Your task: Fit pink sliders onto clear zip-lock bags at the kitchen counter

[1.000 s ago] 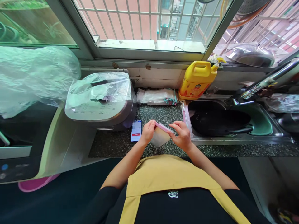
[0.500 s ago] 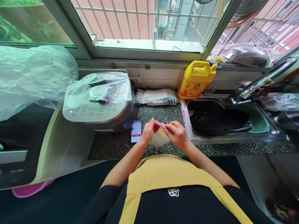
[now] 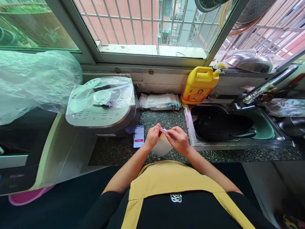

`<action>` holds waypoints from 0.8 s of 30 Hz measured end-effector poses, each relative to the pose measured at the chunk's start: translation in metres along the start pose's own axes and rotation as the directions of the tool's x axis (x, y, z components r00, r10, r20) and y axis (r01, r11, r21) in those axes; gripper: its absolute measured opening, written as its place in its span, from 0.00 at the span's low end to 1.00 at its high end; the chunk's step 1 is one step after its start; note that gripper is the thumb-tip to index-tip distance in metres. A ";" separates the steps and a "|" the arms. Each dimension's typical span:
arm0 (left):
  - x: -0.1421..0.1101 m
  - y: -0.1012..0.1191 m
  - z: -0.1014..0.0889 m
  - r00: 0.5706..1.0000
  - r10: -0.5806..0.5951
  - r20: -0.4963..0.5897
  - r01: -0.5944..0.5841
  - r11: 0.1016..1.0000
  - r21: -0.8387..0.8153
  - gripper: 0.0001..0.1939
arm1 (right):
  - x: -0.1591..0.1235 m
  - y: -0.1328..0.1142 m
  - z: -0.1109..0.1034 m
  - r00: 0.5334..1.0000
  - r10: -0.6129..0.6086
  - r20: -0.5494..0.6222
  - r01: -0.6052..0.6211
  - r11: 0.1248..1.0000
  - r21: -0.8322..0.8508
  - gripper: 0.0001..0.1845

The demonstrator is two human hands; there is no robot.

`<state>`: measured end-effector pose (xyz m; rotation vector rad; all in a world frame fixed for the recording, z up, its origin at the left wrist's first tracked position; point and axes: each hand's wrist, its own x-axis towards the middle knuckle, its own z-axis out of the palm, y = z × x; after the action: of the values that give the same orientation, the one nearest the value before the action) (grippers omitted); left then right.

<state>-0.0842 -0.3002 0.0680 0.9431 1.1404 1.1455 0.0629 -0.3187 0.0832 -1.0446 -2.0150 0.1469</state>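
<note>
Where the fingertips close in, the left hand (image 3: 152, 136) pinches one end of a narrow pink plastic strip (image 3: 163, 130) between thumb and forefinger; the right hand (image 3: 179, 139) pinches the other end, its remaining fingers curled. The strip tops a small translucent plastic pouch (image 3: 162, 148), pale yellowish inside, hanging between the hands over the near edge of the dark speckled stone counter (image 3: 119, 156). Cannot tell whether the strip is sealed, or what the pouch holds.

Risks, as judged: uneven pressure along the strip could leave a gap at one end. Pulling the hands apart could stretch or split the thin film. The hold is only by the top, so one slipping pinch would tip the pouch toward 6 o'clock, onto the yellow cloth apron (image 3: 176, 175) or off the edge.

Clockwise from the pouch: a flat pile of clear plastic bags with teal and red ends (image 3: 159, 101) at 12; a yellow plastic handled jug (image 3: 199, 86) at 1; a steel sink (image 3: 214, 146) with a black pan (image 3: 221, 127) at 3, where anything flung right might get wet; a lit phone (image 3: 138, 136) at 9, near enough for the left wrist to nudge; a grey-and-white rice cooker (image 3: 100, 117) at 10.
</note>
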 end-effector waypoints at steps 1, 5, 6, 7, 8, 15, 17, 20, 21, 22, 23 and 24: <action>0.000 -0.001 0.001 1.000 0.000 -0.005 0.000 1.000 -0.004 0.27 | 0.000 0.000 0.000 1.000 0.002 -0.006 -0.002 1.000 0.009 0.05; 0.001 0.000 0.003 1.000 -0.009 -0.015 0.009 1.000 -0.024 0.25 | -0.001 0.003 0.000 1.000 0.007 -0.011 -0.006 0.998 0.059 0.06; 0.001 0.001 0.003 1.000 -0.018 -0.014 0.018 0.999 -0.032 0.25 | -0.001 0.003 0.000 1.000 0.004 -0.012 -0.004 0.998 0.069 0.06; 0.001 0.002 0.004 0.999 -0.030 -0.013 0.030 0.999 -0.041 0.25 | -0.001 0.004 0.001 1.000 0.002 -0.012 -0.001 0.997 0.077 0.06; 0.001 0.003 0.004 0.999 -0.043 -0.012 0.043 0.998 -0.050 0.25 | -0.001 0.005 0.001 1.000 0.000 -0.010 0.000 0.997 0.083 0.06; 0.004 0.001 0.004 0.996 -0.084 -0.012 0.082 0.993 -0.089 0.26 | 0.001 0.006 0.002 1.000 0.004 -0.009 -0.003 0.996 0.094 0.05; 0.005 0.001 0.003 0.996 -0.094 -0.009 0.092 0.991 -0.095 0.25 | 0.001 0.006 0.002 1.000 0.005 -0.007 -0.004 0.996 0.094 0.05; 0.006 0.001 0.004 0.994 -0.113 -0.011 0.111 0.988 -0.111 0.24 | 0.002 0.006 0.002 1.000 0.008 -0.004 -0.007 0.996 0.093 0.06; 0.006 0.002 0.004 0.993 -0.119 -0.011 0.117 0.986 -0.116 0.24 | 0.002 0.006 0.001 1.000 0.007 -0.004 -0.006 0.996 0.092 0.06; 0.007 0.002 0.004 0.992 -0.125 -0.009 0.123 0.985 -0.121 0.23 | 0.002 0.006 0.001 1.000 0.005 -0.004 -0.004 0.996 0.092 0.06; 0.007 0.002 0.004 0.992 -0.130 -0.006 0.128 0.984 -0.123 0.23 | 0.002 0.006 0.001 1.000 0.003 -0.003 -0.002 0.996 0.090 0.06; 0.007 0.002 0.004 0.991 -0.134 -0.002 0.133 0.983 -0.125 0.23 | 0.002 0.006 0.001 1.000 0.001 -0.001 -0.001 0.996 0.089 0.06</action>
<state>-0.0801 -0.2929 0.0695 0.7537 1.1101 1.1000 0.0653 -0.3129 0.0811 -0.9894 -1.9891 0.2343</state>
